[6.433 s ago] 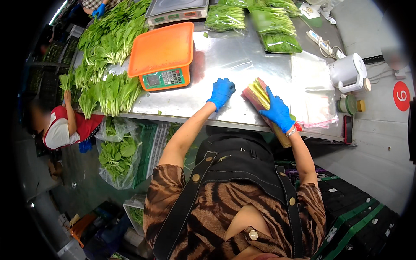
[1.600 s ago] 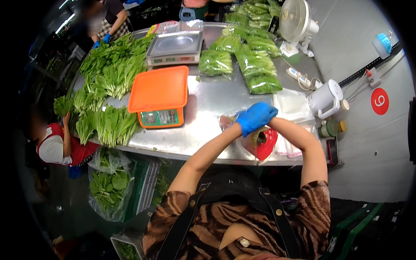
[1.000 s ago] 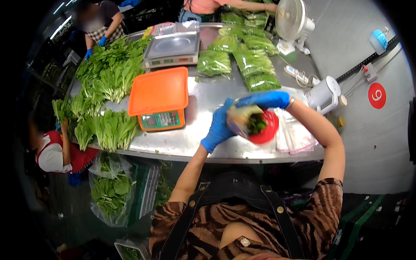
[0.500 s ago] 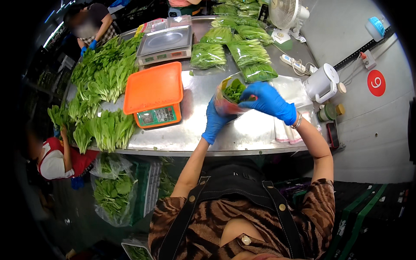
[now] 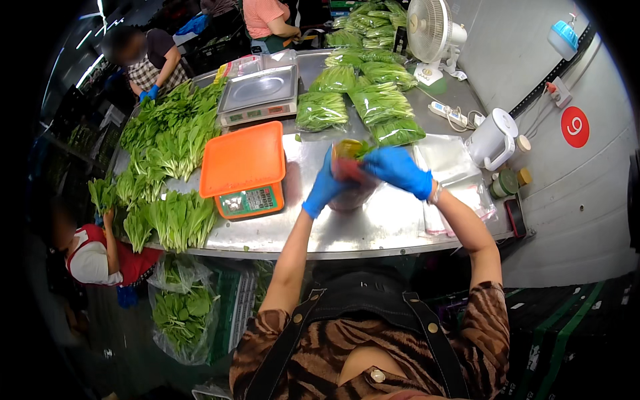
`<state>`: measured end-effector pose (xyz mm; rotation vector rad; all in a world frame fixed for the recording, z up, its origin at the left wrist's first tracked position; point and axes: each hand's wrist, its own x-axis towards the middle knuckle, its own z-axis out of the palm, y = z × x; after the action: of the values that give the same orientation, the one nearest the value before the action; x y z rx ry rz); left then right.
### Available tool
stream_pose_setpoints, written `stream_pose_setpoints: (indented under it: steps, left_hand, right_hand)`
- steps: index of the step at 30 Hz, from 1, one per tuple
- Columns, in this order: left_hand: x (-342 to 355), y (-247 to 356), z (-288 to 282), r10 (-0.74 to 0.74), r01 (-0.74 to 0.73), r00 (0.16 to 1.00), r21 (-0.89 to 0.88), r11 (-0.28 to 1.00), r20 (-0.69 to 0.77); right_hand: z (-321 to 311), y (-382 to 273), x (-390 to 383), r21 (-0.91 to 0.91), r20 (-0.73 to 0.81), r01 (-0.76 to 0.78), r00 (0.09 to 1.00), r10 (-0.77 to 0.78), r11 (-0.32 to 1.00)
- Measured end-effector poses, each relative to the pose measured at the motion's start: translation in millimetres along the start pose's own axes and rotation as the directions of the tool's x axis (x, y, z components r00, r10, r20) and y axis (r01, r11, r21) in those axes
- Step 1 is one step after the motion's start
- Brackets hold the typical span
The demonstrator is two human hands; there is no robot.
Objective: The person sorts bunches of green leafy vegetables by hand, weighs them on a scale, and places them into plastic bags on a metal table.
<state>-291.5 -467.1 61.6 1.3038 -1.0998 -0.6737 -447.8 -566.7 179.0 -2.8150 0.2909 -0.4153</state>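
Over the near middle of the metal table, a clear plastic bag with red and yellow print is between my hands, partly blurred by motion. Green leaves show at its top. My left hand, in a blue glove, is closed around the bag's left side. From the right, my blue-gloved right hand has its fingers closed at the bag's upper edge; the fingertips are partly hidden. An orange scale stands to the left of my left hand.
Loose leafy greens cover the table's left side, near a silver scale. Packed greens lie at the back. Flat plastic bags, a white kettle and a fan stand or lie right. Co-workers are around the left and back.
My right hand has moved slightly down and left against the bag, which now looks more upright and blurred. The whole view has shifted, showing more of the people at the back.
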Motion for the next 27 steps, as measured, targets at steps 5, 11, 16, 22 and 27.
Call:
stream_pose_setpoints:
  steps: [5, 11, 16, 22, 27]
  left_hand:
    - [-2.0, 79.6, 1.4, 0.355, -0.321, 0.926, 0.224, 0.920, -0.130]
    - [-20.3, -24.4, -6.4, -0.152, 0.156, 0.988, -0.138, 0.978, 0.036]
    - [-36.5, 24.9, 5.8, -0.069, 0.061, 0.990, -0.068, 0.996, -0.127]
    - [-49.7, 45.0, 5.1, 0.074, -0.040, 0.987, 0.229, 0.973, -0.145]
    - [-47.0, -9.7, -7.9, 0.095, -0.085, 0.995, 0.262, 0.961, -0.026]
  right_hand:
    - [-50.1, -62.7, -0.9, -0.330, -0.166, 0.120, 0.969, -0.183, 0.936]
    - [9.2, -25.5, -1.8, -0.256, 0.004, 0.017, 1.000, -0.016, 0.966]
    - [11.9, -16.6, -6.1, -0.191, -0.202, 0.128, 0.965, -0.167, 0.973]
    - [-10.9, -48.5, -11.4, -0.241, -0.278, 0.237, 0.912, -0.301, 0.941]
    - [-14.5, -67.3, -23.5, -0.313, -0.263, 0.296, 0.886, -0.382, 0.903]
